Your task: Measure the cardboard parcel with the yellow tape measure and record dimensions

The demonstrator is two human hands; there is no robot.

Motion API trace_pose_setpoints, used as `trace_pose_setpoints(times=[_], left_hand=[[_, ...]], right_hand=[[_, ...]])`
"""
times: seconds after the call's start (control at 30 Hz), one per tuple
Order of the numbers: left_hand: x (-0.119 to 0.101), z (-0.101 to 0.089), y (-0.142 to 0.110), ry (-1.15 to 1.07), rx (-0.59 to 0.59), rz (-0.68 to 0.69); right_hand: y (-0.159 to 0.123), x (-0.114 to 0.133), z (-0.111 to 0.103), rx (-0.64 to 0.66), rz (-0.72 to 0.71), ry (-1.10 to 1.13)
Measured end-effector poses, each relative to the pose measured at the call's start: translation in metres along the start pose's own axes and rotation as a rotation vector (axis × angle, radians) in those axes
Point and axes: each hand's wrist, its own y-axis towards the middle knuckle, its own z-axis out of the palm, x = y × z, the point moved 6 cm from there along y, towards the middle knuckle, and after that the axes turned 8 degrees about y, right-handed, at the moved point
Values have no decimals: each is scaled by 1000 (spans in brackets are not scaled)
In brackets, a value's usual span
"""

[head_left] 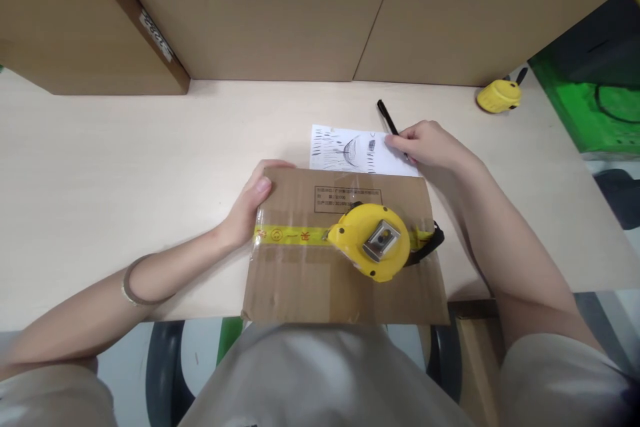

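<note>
A closed cardboard box (pixel 300 273) sealed with yellow tape lies at the table's near edge. A yellow tape measure (pixel 373 240) rests on top of it, right of centre. My left hand (pixel 250 203) grips the box's upper left corner, fingers curled over the edge. My right hand (pixel 425 143) is closed on a black pen (pixel 387 117), its tip on a white sheet of paper (pixel 350 150) covered with pen marks, just behind the box.
The pale wooden table (pixel 100 173) carries large cardboard boxes (pixel 90 20) along the back. A second yellow tape measure (pixel 497 95) sits at the back right. A green crate (pixel 600 107) stands past the right edge.
</note>
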Motion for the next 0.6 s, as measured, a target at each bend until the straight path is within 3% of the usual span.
trace_pose_setpoints(times=[0.13, 0.27, 0.37, 0.43, 0.5, 0.6], left_hand=[[-21, -8, -5, 176, -117, 203], [-32, -5, -11, 272, -82, 289], [-30, 1, -14, 160, -42, 294], [-27, 3, -14, 110, -27, 302], [-24, 4, -14, 107, -17, 320], [-21, 5, -13, 84, 20, 371]], right_hand=[[-5, 15, -5, -88, -37, -174], [-50, 71, -19, -255, -144, -165], [-104, 121, -12, -92, -339, 18], [-138, 146, -2, -7, -511, -58], [-162, 158, 11, 32, -620, -217], [-177, 156, 28, 84, -607, -263]])
